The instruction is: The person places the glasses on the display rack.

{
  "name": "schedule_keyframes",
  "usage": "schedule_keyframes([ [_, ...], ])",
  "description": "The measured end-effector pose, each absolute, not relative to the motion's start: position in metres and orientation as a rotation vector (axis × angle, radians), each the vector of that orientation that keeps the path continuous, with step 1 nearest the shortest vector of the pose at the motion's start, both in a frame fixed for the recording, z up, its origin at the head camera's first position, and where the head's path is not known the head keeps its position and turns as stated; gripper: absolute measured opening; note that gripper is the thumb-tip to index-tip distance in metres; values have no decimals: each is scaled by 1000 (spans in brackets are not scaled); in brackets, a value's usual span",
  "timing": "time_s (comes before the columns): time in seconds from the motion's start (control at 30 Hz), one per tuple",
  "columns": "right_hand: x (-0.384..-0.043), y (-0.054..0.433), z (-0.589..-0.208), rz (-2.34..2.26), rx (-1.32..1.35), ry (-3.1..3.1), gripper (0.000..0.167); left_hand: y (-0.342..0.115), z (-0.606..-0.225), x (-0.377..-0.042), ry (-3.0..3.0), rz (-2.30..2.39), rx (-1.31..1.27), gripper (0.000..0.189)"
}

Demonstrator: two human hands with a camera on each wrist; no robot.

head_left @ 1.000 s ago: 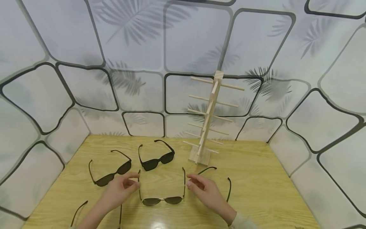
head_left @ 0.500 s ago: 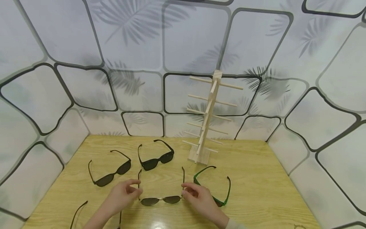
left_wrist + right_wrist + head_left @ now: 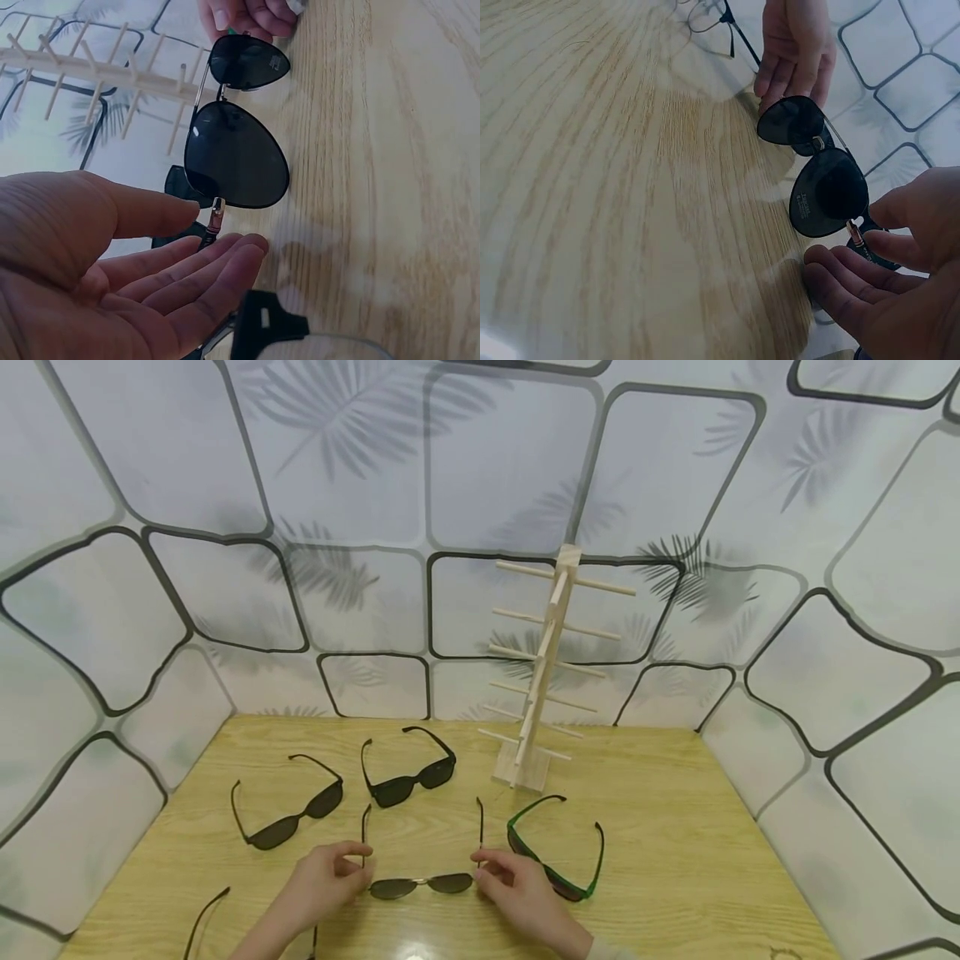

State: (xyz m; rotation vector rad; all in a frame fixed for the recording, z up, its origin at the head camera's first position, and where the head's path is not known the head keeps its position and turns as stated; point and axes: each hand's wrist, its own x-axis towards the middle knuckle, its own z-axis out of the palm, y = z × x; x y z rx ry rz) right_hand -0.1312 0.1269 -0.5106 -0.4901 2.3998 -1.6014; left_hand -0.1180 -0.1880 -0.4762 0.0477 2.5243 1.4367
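Aviator sunglasses (image 3: 393,888) with dark lenses and a thin metal frame rest on the table, temples pointing away from me. My left hand (image 3: 322,887) holds the left temple near its hinge, thumb on one side and fingers on the other. On the opposite side, my right hand (image 3: 521,893) has its thumb and fingers around the right temple, also by the hinge. In the left wrist view the dark lens (image 3: 236,154) stands just beyond my thumb. The right wrist view shows the other lens (image 3: 829,191) beside my right fingertips.
Behind stands a wooden rack (image 3: 546,652) with several pegs on each side. Black sunglasses (image 3: 412,781) and another dark pair (image 3: 296,818) lie at left. Green-framed sunglasses (image 3: 570,887) sit right of my right hand. Another pair's temple (image 3: 202,918) shows at the front left.
My right hand has moved left onto the right temple, uncovering the green-framed sunglasses. Both hands have slid along the temples toward the lenses. The aviator sunglasses have stayed nearly in place.
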Motion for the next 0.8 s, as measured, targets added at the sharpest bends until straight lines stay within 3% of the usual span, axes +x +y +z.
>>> schedule_keyframes([
  [0.8, -132, 122, -517, -1715, -423, 2303, 28, -187, -482, -117, 2525, 1447, 5, 39],
])
